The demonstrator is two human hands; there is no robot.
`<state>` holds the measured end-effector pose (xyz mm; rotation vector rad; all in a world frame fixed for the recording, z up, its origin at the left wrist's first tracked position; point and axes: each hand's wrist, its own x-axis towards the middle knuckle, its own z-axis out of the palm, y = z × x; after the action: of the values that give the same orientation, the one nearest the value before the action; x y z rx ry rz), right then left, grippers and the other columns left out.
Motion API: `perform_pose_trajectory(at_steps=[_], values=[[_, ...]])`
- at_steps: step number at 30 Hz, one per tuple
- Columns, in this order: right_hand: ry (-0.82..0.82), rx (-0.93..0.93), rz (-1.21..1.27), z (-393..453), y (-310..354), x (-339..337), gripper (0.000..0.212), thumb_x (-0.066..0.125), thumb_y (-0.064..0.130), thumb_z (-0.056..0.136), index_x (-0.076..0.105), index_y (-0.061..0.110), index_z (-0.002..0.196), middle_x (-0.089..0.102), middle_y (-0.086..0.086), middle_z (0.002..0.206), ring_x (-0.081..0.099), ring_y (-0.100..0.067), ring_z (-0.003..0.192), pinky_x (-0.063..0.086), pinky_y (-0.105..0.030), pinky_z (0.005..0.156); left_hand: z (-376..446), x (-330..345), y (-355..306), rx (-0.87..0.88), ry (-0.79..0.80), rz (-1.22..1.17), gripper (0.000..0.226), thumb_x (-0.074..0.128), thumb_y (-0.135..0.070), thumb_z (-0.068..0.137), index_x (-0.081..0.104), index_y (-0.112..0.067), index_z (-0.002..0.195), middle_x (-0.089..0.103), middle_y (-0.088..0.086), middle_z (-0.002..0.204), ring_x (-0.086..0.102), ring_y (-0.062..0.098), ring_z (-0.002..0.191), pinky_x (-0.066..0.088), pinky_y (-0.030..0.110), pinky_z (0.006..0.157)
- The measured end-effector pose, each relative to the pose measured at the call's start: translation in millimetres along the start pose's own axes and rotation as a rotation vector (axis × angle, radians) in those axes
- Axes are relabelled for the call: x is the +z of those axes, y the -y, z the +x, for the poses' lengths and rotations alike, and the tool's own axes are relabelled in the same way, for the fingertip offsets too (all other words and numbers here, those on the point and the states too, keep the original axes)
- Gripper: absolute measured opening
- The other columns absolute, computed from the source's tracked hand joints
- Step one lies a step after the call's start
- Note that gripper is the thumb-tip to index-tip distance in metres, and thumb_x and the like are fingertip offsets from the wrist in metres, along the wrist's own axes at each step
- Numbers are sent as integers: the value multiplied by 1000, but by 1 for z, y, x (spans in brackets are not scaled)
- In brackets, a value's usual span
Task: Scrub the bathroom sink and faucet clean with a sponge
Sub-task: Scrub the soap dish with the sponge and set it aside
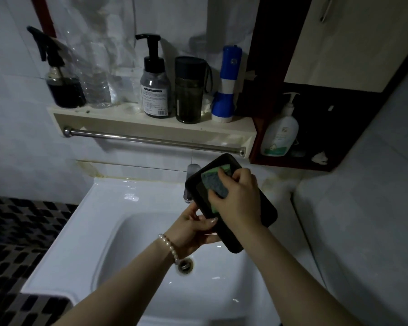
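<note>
A white rectangular sink (99, 222) fills the lower middle, its metal drain (185, 265) at the basin floor. Over the basin my left hand (194, 229) grips the lower edge of a black tray (266, 214), tilted on its side. My right hand (238, 196) holds a green sponge (213, 181) against the tray's inner face. The chrome faucet (190, 171) stands at the back rim, mostly hidden behind the tray.
A cream shelf (137, 122) with a towel bar (151, 139) carries a spray bottle (61, 88), a pump bottle (154, 90), a dark tumbler (190, 90) and a blue torch (225, 88). A white lotion bottle (280, 130) stands in the dark cabinet on the right.
</note>
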<state>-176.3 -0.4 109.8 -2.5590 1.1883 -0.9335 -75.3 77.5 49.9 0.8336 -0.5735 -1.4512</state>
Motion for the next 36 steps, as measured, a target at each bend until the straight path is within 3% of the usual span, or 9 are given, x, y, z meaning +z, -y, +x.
perform_pose_trajectory(at_steps=[6, 14, 17, 21, 23, 27, 30, 34, 36], values=[[272, -183, 145, -4, -19, 2, 49, 70, 29, 77, 61, 23, 125, 40, 0, 102, 46, -21, 97, 42, -26, 84, -3, -6, -3, 2, 16, 89, 62, 60, 10, 73, 52, -21, 126, 70, 17, 95, 67, 34, 94, 56, 47, 75], [575, -350, -13, -9, -62, -24, 48, 72, 34, 72, 64, 31, 119, 35, 8, 98, 38, -12, 98, 37, -25, 84, -1, -7, 1, 6, -26, 40, 63, 59, 9, 73, 49, -20, 128, 71, 18, 94, 68, 34, 93, 57, 44, 71], [491, -383, -113, -18, -66, -28, 47, 69, 35, 69, 64, 34, 115, 32, 8, 95, 37, -14, 95, 32, -27, 80, 0, -5, 4, 2, 11, 32, 62, 59, 9, 74, 49, -20, 128, 71, 17, 95, 68, 34, 94, 57, 44, 72], [168, -289, -168, -22, -61, -31, 46, 76, 25, 59, 68, 21, 104, 47, -5, 94, 49, -28, 90, 42, -35, 75, 8, 0, 7, 27, -13, -19, 59, 59, 8, 73, 53, -21, 123, 71, 17, 96, 68, 34, 95, 56, 45, 73], [-15, -107, 34, -21, -63, -35, 50, 80, 17, 60, 67, 17, 108, 50, -8, 100, 52, -26, 91, 45, -31, 73, 9, 1, 8, 42, -18, -50, 58, 60, 8, 72, 55, -21, 122, 69, 19, 100, 66, 36, 99, 56, 45, 74], [-239, 293, 695, -16, -69, -43, 48, 74, 11, 71, 58, 33, 110, 51, 1, 113, 55, 1, 90, 46, -6, 61, 9, 1, 9, 77, -63, -101, 60, 61, 7, 73, 53, -19, 126, 64, 23, 109, 62, 38, 106, 55, 47, 77], [-145, 335, 703, -20, -69, -32, 45, 74, 12, 75, 55, 30, 112, 55, -5, 117, 58, -9, 95, 48, -10, 64, 9, 8, 11, 115, -84, -71, 59, 59, 5, 75, 51, -19, 128, 65, 21, 114, 61, 37, 108, 55, 47, 80], [-21, 191, 120, -32, -67, -9, 54, 75, 25, 73, 53, 17, 122, 48, -10, 117, 51, -27, 106, 52, -39, 82, 9, 19, 17, 118, -155, 46, 59, 60, 6, 76, 51, -25, 126, 70, 17, 105, 66, 33, 99, 57, 41, 75], [42, 206, 29, -35, -63, -1, 59, 73, 30, 74, 48, 17, 126, 45, -11, 119, 49, -29, 108, 50, -43, 85, 9, 20, 21, 124, -183, 59, 57, 57, 10, 80, 52, -28, 123, 70, 18, 103, 67, 33, 98, 57, 42, 74]])
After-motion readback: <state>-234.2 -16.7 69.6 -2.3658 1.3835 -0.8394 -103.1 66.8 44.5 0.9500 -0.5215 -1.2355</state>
